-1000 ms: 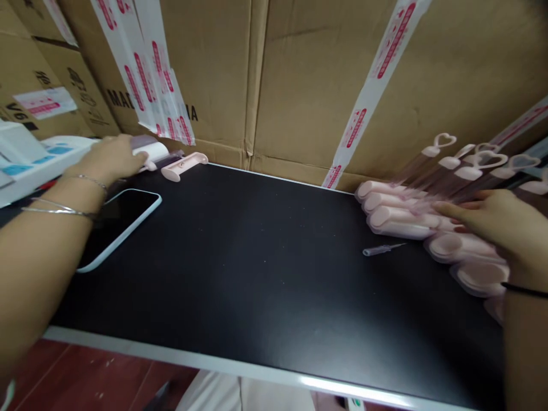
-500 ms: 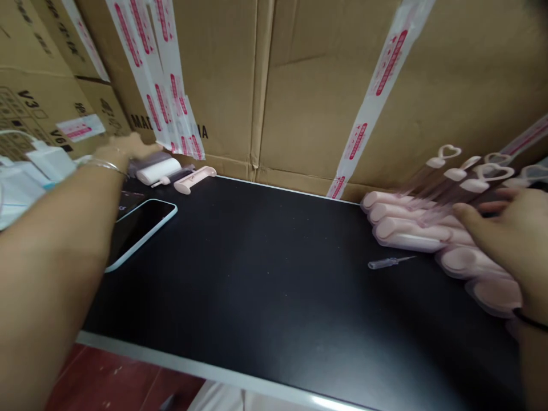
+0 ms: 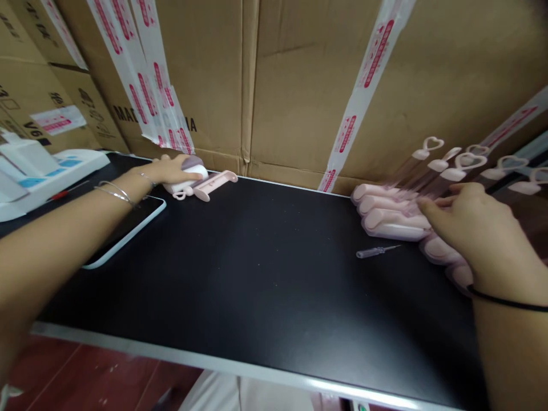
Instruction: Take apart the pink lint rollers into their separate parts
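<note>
At the back left of the black tabletop, my left hand (image 3: pixel 173 171) is closed over a small white rounded part (image 3: pixel 199 170) with a translucent purplish cover. A loose pink loop (image 3: pixel 180 195) and a pale pink bracket-shaped shell (image 3: pixel 216 184) lie beside that hand. My right hand (image 3: pixel 475 228) hovers at the row of pale pink rounded devices (image 3: pixel 394 222) on the right, its thumb stretched apart from the curled fingers. Heart-shaped pink loops (image 3: pixel 464 165) stick up behind it on clear purplish stems. My palm hides part of the row; contact there cannot be made out.
A small clear-handled screwdriver (image 3: pixel 377 252) lies in front of the pink row. Under my left forearm is a phone (image 3: pixel 128 234) with a pale blue case. A white power strip (image 3: pixel 72 171) with plugs sits at far left. Taped cardboard boxes (image 3: pixel 299 85) wall the back.
My left hand has moved right and down onto the white part, which it now grips. My right hand stays by the pink row. The view has shifted slightly.
</note>
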Tool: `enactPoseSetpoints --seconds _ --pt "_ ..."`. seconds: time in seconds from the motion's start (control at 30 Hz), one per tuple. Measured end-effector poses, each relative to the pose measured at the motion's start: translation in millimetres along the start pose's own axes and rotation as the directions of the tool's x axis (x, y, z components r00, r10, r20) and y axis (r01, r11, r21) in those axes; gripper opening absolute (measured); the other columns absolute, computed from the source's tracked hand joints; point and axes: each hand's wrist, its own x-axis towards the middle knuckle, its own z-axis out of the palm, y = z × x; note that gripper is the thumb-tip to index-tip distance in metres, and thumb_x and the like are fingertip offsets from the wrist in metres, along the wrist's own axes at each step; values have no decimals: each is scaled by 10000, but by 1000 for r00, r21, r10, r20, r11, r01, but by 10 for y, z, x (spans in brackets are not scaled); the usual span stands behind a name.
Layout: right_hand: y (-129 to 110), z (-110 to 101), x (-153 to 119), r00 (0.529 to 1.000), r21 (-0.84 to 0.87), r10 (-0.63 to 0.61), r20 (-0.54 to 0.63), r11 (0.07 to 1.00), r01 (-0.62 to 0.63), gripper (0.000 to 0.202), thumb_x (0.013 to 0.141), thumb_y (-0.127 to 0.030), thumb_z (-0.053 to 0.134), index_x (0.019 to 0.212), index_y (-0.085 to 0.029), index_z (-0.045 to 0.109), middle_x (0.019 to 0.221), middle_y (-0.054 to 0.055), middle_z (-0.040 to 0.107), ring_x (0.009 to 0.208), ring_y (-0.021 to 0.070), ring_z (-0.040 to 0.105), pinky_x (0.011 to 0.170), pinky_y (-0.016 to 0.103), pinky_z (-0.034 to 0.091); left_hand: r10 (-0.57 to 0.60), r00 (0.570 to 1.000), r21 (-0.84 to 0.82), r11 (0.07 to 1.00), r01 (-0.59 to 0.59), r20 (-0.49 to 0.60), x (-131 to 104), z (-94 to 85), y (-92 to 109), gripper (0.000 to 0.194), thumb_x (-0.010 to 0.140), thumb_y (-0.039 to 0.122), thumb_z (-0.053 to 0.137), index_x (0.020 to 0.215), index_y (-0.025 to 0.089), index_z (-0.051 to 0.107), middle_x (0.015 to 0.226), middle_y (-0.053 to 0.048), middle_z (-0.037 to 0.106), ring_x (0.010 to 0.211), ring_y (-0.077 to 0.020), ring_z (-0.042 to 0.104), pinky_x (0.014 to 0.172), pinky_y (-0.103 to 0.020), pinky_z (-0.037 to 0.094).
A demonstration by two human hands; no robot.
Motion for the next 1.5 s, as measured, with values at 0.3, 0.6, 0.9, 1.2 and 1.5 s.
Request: enactPoseSetpoints --seconds 0.3,0.6,0.9,1.2,1.5 --pt "-243 -122 -289 920 -135 -275 -280 960 245 509 845 -361 502 1168 33 491 1082 300 579 1025 393 567 784 443 448 134 987 -11 991 -134 89 -472 167 1339 950 661 819 394 1459 353 172 1353 -195 392 1226 -447 392 896 -538 391" --pt "-731 578 -765 416 260 -907 65 418 870 464 890 -368 479 1320 -196 440 1248 123 556 1125 275 511 893 435 452 305 949 -79 947 -311 -85 -929 313 1886 727 791 602 460 1403 230 332 1466 -184 301 1325 -388 270 956 -544 358" --pt "-661 468 -603 491 309 -862 130 505 805 99 857 -205 446 860 -205 546 814 43 621 716 176 602 656 286 443 446 871 233 887 -399 -206 -1213 326 1798 438 792 327 569 1200 172 537 1210 -168 519 1090 -339 470 778 -414 450" --pt "-632 337 -553 770 394 -580 264 794 463 192 858 -373 435 953 -214 488 595 1 596 443 171 546 459 252 354 265 964 -574 789 -221 -7 -992 179 1724 448 845 428 455 1189 143 494 1020 -117 635 852 -239 635 672 -346 508" --pt "-699 414 -656 789 717 -509 343 685 131 478 862 -654 275 793 -218 458 625 -19 548 476 120 532 461 235 419 323 944 -996 -31 84 69 -1105 320 1890 393 817 410 565 1092 156 447 806 -36 574 644 -159 619 438 -230 470"
